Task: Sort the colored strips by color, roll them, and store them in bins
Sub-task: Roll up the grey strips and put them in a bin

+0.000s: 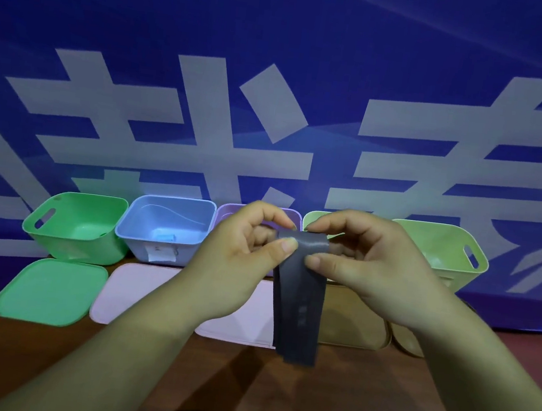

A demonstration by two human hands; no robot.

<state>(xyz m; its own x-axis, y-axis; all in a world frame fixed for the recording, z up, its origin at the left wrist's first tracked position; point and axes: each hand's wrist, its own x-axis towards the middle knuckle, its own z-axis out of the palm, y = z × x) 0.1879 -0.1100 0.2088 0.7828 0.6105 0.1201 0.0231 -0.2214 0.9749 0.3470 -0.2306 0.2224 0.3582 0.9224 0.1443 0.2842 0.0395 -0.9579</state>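
The grey strip (299,303) is held up in the air above the middle of the worktop (42,365), between the two hands. The left grip (240,252) pinches its top left corner, thumb pressed on the front face and forefinger curled over behind. The right grip (368,260) pinches the top right part, thumb on the strip's right edge and the other fingers curled behind it. Both grips are closed on the strip, close together, with only its width between the thumbs.

At the top the strip is bent over into a short loop. From there it hangs down in two layers, the lower end free below both hands. Whether that end touches the worktop cannot be told.

Along the far edge of the worktop, against a blue banner (278,71), stands a row of open bins. From left to right they are a green bin (66,243), a blue bin (143,245), a purple bin (229,207) largely hidden by the left hand, a light green bin (312,218) behind the right hand, and a second light green bin (444,245). A small blue piece (164,237) lies in the blue bin.

Nearer than the bins, lids lie flat: a green lid (50,291), a pink lid (131,291), a second pink lid (236,323) and a tan lid (351,322). The hanging strip crosses in front of the last two.
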